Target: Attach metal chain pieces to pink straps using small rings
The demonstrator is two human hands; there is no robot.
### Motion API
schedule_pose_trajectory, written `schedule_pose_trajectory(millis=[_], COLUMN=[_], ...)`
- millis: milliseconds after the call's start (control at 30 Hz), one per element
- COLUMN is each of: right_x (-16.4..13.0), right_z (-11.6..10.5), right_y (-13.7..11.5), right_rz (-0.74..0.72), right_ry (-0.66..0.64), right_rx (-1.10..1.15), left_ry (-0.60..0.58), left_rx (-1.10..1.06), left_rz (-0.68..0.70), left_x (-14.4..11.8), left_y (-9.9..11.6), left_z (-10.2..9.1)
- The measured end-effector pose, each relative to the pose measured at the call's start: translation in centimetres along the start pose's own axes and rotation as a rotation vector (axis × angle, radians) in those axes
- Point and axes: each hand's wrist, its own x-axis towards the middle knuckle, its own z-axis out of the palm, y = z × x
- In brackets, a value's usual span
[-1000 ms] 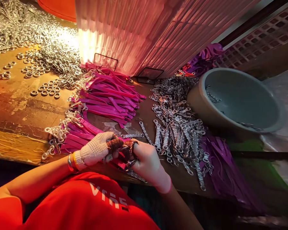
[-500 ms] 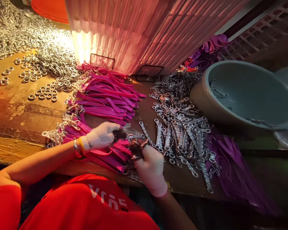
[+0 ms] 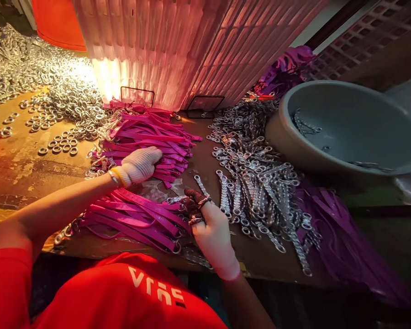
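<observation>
Left hand point(image 3: 140, 165) has gone up onto far pink straps point(image 3: 150, 130), grip hidden | they run side to side, left hand nearer | right hand point(image 3: 212, 233) curled, hold unclear, by table point(image 3: 27, 169) front edge

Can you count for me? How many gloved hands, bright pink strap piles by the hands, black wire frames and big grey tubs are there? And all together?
Gloved hands: 2 (left hand, right hand)
Bright pink strap piles: 2 (far pile, near pile)
Black wire frames: 2
Big grey tub: 1
Total: 7
</observation>
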Motion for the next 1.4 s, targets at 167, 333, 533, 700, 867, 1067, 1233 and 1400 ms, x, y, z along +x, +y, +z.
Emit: schedule_pose_trajectory(millis=[167,333,533,700,867,1067,1233,1400], right_x=[1.3,1.8,0.4,-0.5,-0.9,-1.5,-1.2,-2.9], right_z=[0.1,0.6,0.5,0.5,0.4,1.2,0.3,-2.7], right_y=[-2.5,-5.0,-5.7,-5.3,-4.8,-4.0,-3.1,0.2], right_rz=[-0.113,-0.232,-0.302,-0.225,-0.183,-0.363,-0.475,-0.354], right_ry=[-0.018,-0.083,-0.139,-0.203,-0.352,-0.267,-0.291,-0.224], right_rx=[0.026,-0.239,-0.526,-0.509,-0.507,-0.532,-0.579,-0.497], left_ry=[0.039,-0.014,0.03,-0.101,-0.043,-0.014,-0.16,-0.113], left_rx=[-0.497,-0.891,-0.521,-0.509,-0.696,-0.608,-0.54,-0.205], left_rz=[-0.052,-0.212,0.019,0.083,-0.007,0.026,0.143,0.143], left_x=[-6.7,-10.9,-12.0,-12.1,-12.2,-12.5,-11.3,-9.9], left_y=[2.4,4.7,4.6,3.4,3.1,3.6,3.2,-1.9], left_z=[-2.0,-1.3,2.0,4.0,4.4,5.6,4.0,-2.0])
